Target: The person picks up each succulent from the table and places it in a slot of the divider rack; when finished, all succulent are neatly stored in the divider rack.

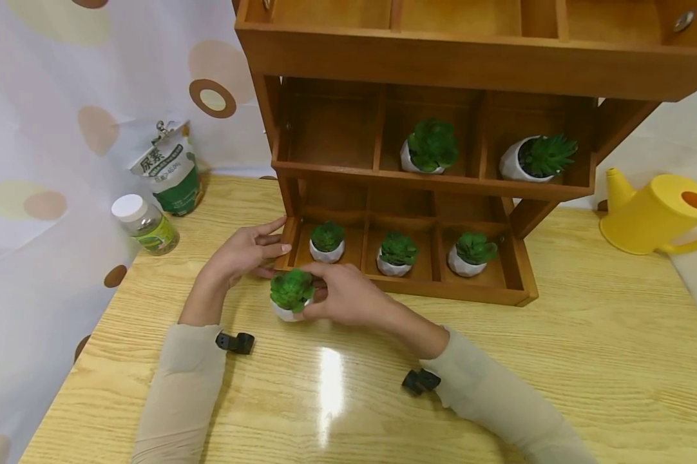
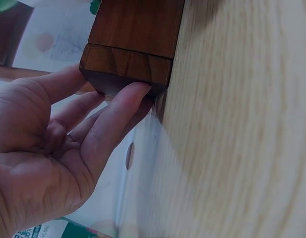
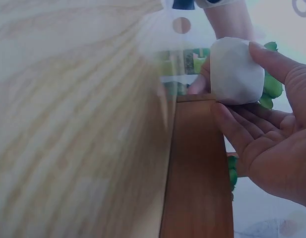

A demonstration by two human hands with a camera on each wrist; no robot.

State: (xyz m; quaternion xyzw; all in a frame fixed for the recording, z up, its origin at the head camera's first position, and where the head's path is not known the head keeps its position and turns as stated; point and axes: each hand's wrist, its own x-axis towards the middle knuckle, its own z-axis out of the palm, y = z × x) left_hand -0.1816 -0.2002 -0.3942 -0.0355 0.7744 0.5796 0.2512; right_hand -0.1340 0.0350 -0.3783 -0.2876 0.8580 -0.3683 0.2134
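Note:
In the head view, my right hand (image 1: 351, 295) pinches a small potted succulent (image 1: 291, 291) between thumb and fingers, in front of the bottom tray's left corner. Its faceted white pot (image 3: 236, 72) shows in the right wrist view, raised off the table. My left hand (image 1: 245, 252) touches the outer left side of the wooden shelf (image 1: 453, 290); in the left wrist view its thumb (image 2: 120, 106) rests against the shelf's corner, with the fingers partly hidden behind. Three potted succulents stand in the bottom tray: left (image 1: 327, 242), middle (image 1: 396, 254) and right (image 1: 471, 254).
On the middle tier, a leafy succulent (image 1: 431, 145) and a spiky one (image 1: 538, 158) sit in separate compartments. A white-capped jar (image 1: 145, 224) and a green-white pouch (image 1: 171, 171) stand left on the table (image 1: 372, 406). A yellow watering can (image 1: 652, 216) stands at right.

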